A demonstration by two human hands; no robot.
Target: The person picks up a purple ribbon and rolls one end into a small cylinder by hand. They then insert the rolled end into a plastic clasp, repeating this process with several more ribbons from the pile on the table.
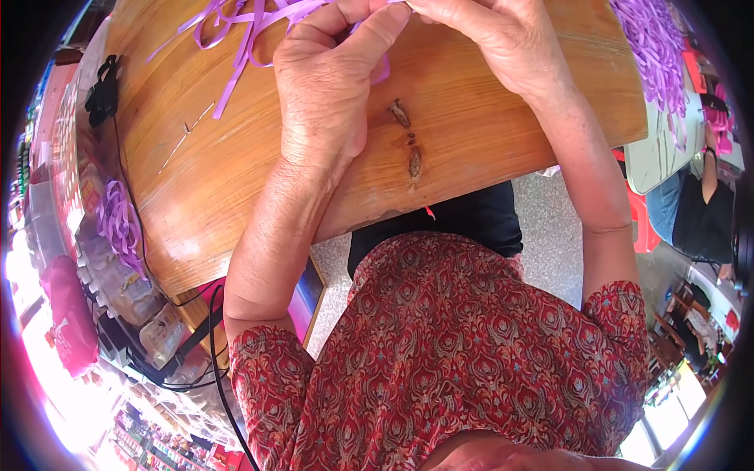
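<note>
At the top edge of the head view, my left hand (330, 78) is closed in a pinch, its thumb pressed to the fingers on a thin purple ribbon (382, 71). My right hand (503, 39) meets it there with fingers drawn together on the same ribbon; its fingertips are partly cut off by the picture's edge. Loose loops of purple ribbon (253, 35) spread over the wooden table (471, 133) just left of my hands. A thin metal needle-like tool (187, 135) lies farther left on the tabletop.
A black device (102, 90) with a cable sits at the table's left edge, above a hanging purple ribbon bundle (119, 224). Many purple ribbons (652, 55) drape at the far right. Beyond them are a pale table (667, 157) and another person's arm (709, 177).
</note>
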